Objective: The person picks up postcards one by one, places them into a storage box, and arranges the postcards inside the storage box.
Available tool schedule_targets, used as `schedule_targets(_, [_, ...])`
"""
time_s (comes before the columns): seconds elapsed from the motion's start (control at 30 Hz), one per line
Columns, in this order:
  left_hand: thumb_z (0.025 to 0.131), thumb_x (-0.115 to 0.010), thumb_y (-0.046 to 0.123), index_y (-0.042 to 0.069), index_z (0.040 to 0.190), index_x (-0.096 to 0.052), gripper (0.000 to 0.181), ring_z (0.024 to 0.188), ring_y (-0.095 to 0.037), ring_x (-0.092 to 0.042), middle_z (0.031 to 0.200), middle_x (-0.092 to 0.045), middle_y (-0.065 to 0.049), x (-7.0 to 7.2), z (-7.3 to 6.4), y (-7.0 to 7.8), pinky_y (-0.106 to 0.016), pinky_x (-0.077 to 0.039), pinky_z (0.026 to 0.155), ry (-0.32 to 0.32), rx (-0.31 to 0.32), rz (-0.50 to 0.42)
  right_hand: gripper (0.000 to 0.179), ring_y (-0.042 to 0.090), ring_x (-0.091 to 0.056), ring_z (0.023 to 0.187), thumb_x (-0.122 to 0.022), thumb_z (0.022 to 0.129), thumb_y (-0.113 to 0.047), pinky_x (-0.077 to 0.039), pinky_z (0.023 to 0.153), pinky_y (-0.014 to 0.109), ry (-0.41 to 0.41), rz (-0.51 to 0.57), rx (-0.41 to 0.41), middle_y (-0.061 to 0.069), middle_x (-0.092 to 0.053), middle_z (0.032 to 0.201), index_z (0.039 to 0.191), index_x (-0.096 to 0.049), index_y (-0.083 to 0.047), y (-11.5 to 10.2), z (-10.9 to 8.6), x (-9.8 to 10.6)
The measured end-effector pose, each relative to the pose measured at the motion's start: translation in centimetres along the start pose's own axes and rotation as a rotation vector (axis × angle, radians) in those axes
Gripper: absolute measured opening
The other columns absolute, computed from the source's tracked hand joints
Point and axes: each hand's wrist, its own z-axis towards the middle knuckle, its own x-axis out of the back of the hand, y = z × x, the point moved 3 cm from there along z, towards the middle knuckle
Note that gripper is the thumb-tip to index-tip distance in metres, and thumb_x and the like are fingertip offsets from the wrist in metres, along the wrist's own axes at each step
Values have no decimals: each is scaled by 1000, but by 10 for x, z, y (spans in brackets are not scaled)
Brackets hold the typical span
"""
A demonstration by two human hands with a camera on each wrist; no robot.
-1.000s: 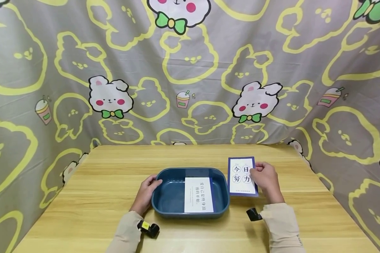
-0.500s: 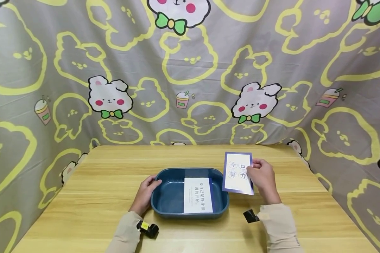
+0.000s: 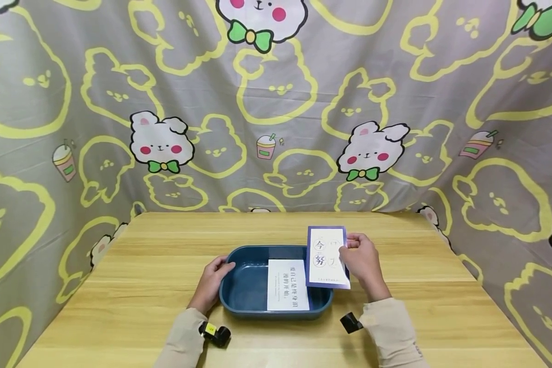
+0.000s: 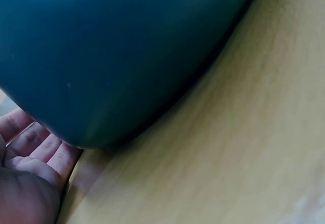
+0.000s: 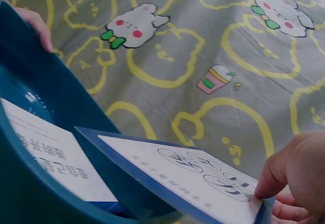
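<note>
A dark blue rectangular tray (image 3: 244, 309) with rounded corners sits on the table. My left hand (image 3: 210, 281) holds its left end, thumb over the rim; in the left wrist view the fingers (image 4: 48, 145) lie against the outer wall. Inside, toward the right, lies a white card (image 3: 282, 286) with blue-edged border and printed characters. My right hand (image 3: 364, 260) pinches a second card (image 3: 324, 273), white with a purple-blue border and circled characters, by its right edge. That card hangs tilted over the tray's right end, hiding part of the rim.
The wooden table (image 3: 142, 286) reaches back to a grey curtain (image 3: 276, 102) printed with yellow outlines and white cartoon rabbits. Black wrist cameras (image 3: 215, 335) are strapped at both beige sleeves (image 3: 393, 332).
My right hand has carried the bordered card leftward, from beside the tray to above its right end. The left hand, the tray and the card inside stay put.
</note>
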Motion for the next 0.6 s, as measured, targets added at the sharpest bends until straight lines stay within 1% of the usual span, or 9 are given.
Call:
schedule_targets(0.07, [97,-59,20,-5,124,-57,36,106,-25,-53,119,-56,-17,1,0,0,-27,-44,87,0,-3,8,44,28,-55,86,-60,85,-7,-47,63,29,-4,-1,1,18,-55,106,128,-48,0,0,-1,-6])
schedule_targets(0.13, [98,-59,20,-5,124,-56,37,106,-25,-53,120,-56,-17,1,0,0,-27,-44,87,0,-2,12,41,28,-55,85,-60,85,-6,-46,63,29,-2,-8,11,18,-56,105,125,-51,-2,0,-2,-10])
schedule_targets(0.3, [98,-58,20,-5,124,-56,36,105,-25,-53,119,-56,-17,0,0,0,-26,-45,86,-5,-2,1,26,28,-51,90,-59,83,-4,-42,70,33,-4,-23,45,14,-57,100,108,-64,-3,-2,-5,-20])
schedule_targets(0.4, [98,-59,20,-6,123,-56,36,104,-24,-53,118,-56,-17,-1,0,0,-25,-45,85,-9,-5,-4,21,29,-52,91,-58,81,-5,-41,73,34,-10,-38,62,14,-59,100,101,-67,-3,-4,-8,-26])
schedule_targets(0.6, [98,-59,19,-6,123,-56,36,104,-24,-53,118,-56,-17,0,0,0,-25,-45,85,-9,-6,-3,19,27,-54,86,-59,81,-5,-43,71,33,-26,-61,95,14,-62,99,97,-70,-4,-7,-13,-38])
